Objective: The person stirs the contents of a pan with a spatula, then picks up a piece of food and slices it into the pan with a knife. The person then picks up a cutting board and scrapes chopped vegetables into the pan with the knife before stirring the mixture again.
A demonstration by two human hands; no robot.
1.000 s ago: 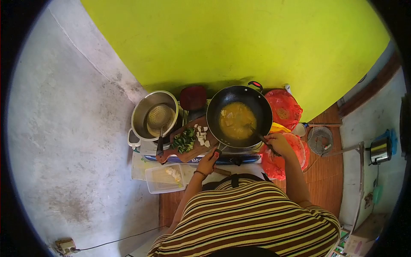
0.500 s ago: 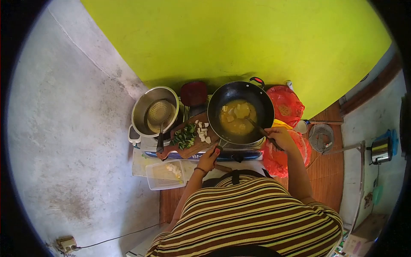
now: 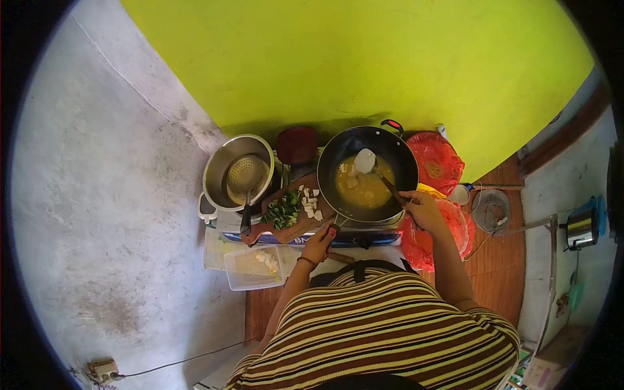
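Note:
A black wok (image 3: 335, 146) stands on the stove, with yellowish broth and pale chunks in it. My left hand (image 3: 317, 243) is closed around the wok handle (image 3: 333, 230), whose red-and-black end shows at my thumb. My right hand (image 3: 422, 210) grips the dark handle of a ladle (image 3: 365, 160); its pale rounded head is raised over the broth inside the wok. Left of the wok lies a wooden cutting board (image 3: 302, 227) bearing chopped green leaves (image 3: 283, 211) and white pieces (image 3: 312, 205).
A steel pot (image 3: 214, 175) with a skimmer (image 3: 245, 173) inside stands at the left. In front is a clear plastic container (image 3: 242, 281) with some pale food. Red plastic bags (image 3: 416, 246) sit right of the wok. Behind rises a yellow-green wall (image 3: 364, 58).
The ladle's head has come up out of the broth and moved slightly toward the back of the wok. My left hand stays on the wok handle.

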